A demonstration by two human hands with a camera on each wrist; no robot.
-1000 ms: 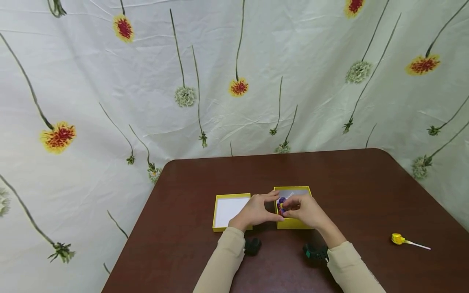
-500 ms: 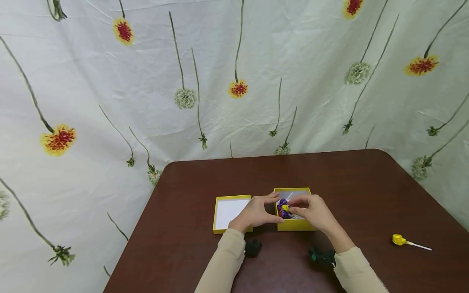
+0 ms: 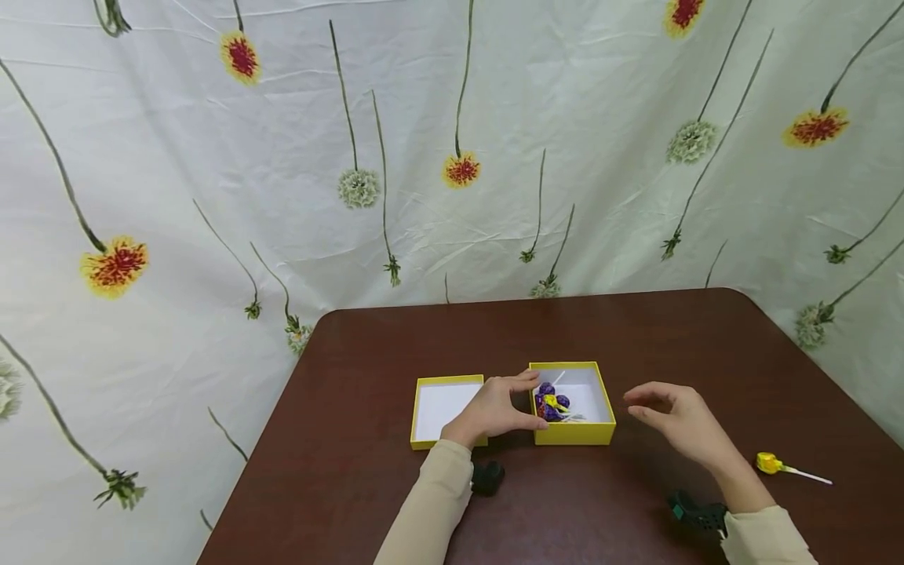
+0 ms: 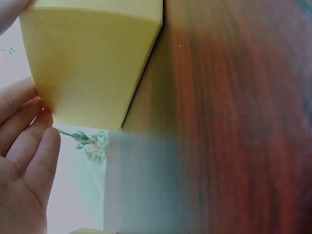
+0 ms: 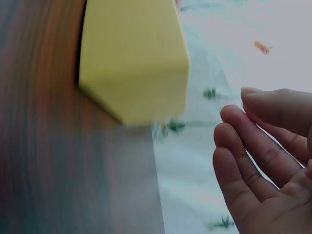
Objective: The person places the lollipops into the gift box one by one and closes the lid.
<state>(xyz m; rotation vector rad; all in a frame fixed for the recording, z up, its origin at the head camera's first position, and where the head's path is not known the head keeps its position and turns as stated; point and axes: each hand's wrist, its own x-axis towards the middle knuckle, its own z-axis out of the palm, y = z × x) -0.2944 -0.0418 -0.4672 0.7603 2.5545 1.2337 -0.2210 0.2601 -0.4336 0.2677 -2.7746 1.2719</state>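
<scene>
In the head view a yellow open box (image 3: 575, 435) with a white inside stands on the table. My left hand (image 3: 490, 404) grips its left side, thumb at the front and fingers at the back. The left wrist view has those fingers (image 4: 41, 146) along the edge of the box's yellow wall (image 4: 87, 68). Several lollipops (image 3: 549, 404), purple with a yellow one among them, lie in the box's left part. My right hand (image 3: 681, 420) is apart from the box on its right, fingers loosely bent and holding nothing; the right wrist view shows the same hand (image 5: 263, 161).
Left of the box lies a shallow yellow-rimmed lid (image 3: 441, 408), white inside, partly behind my left hand. A yellow lollipop (image 3: 770, 463) with a white stick rests at the table's right. A flowered cloth (image 3: 424, 235) hangs behind the brown table (image 3: 353, 486).
My right hand has come out of the box and moved right, exposing the lollipops inside. The left hand has stayed at the box's left side.
</scene>
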